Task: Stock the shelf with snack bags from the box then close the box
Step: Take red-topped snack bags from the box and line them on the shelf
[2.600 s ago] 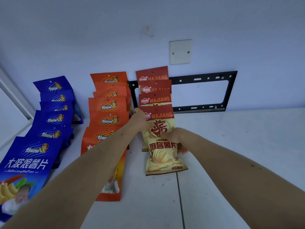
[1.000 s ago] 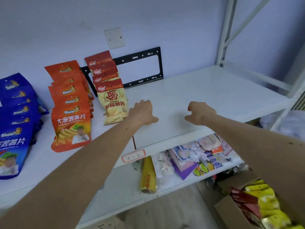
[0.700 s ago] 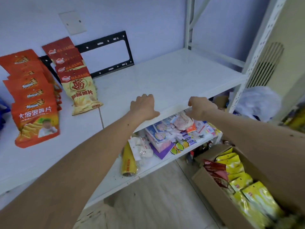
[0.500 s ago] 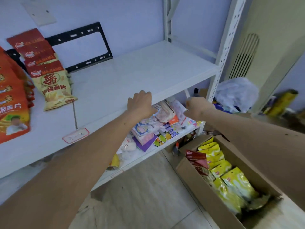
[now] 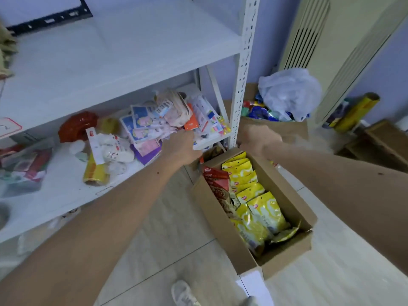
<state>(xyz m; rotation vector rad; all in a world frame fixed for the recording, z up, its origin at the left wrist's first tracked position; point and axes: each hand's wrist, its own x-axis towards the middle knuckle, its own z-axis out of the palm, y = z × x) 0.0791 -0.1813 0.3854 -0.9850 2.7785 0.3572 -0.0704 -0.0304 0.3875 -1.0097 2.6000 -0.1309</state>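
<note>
An open cardboard box stands on the floor at the lower right. It holds several yellow snack bags and, along its left side, red snack bags. My left hand hovers above the box's far left corner, fingers loosely curled, holding nothing. My right hand hangs over the far end of the box, also loosely curled and holding nothing. The white shelf fills the upper left; only a sliver of the stocked bags shows at its left edge.
The lower shelf carries a clutter of packets, a gold foil roll and a red object. A white upright post stands just beyond the box. Behind it are a white plastic bag, a cream air-conditioner unit and another carton.
Both hands left the red-and-yellow bag on the shelf and came down and right past the shelf edge to above the box. The view swung from the shelf to the floor.
</note>
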